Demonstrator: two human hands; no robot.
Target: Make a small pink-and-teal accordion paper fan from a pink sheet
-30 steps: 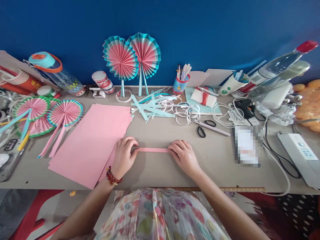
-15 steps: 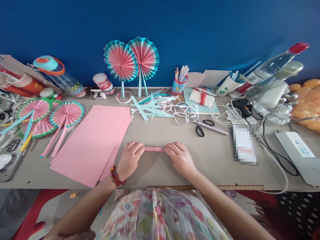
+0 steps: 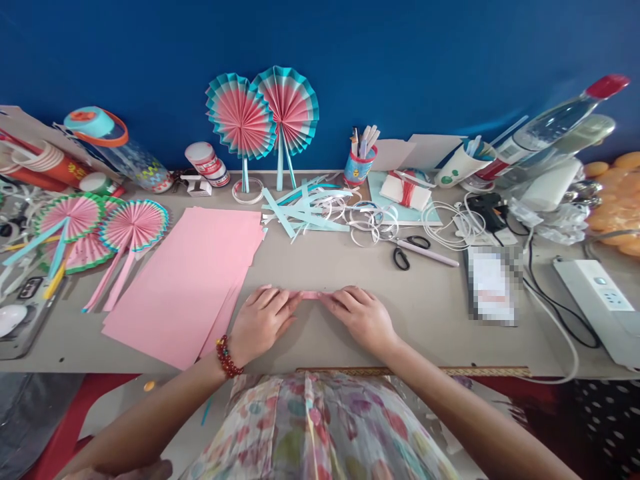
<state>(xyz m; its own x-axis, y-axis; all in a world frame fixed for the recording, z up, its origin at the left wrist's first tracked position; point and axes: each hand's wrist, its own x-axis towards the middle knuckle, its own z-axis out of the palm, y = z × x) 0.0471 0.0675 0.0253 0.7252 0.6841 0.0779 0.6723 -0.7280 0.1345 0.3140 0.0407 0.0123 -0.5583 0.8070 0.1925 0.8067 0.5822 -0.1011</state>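
Note:
A narrow pink paper strip (image 3: 311, 295) lies level just over the table's front half, with both its ends covered by my fingers. My left hand (image 3: 265, 320) is closed on the strip's left part, thumb and fingers pinching it. At the other end my right hand (image 3: 361, 319) pinches it the same way. Whether the strip is one layer or folded, I cannot tell. Left of my left hand lies a stack of pink paper sheets (image 3: 183, 280), fanned slightly at its right edge.
Blue and white paper strips (image 3: 305, 207) lie heaped at the back, with scissors (image 3: 407, 252) to their right. Two pleated paper fans (image 3: 241, 123) lean on the wall; smaller fans (image 3: 134, 227) lie left. A phone-like, blurred rectangle (image 3: 493, 287) and a power strip (image 3: 597, 300) are on the right.
My left hand has slid right along the strip, its thumb stretching further inward. My right hand has moved slightly left, so less of the pink strip shows between them.

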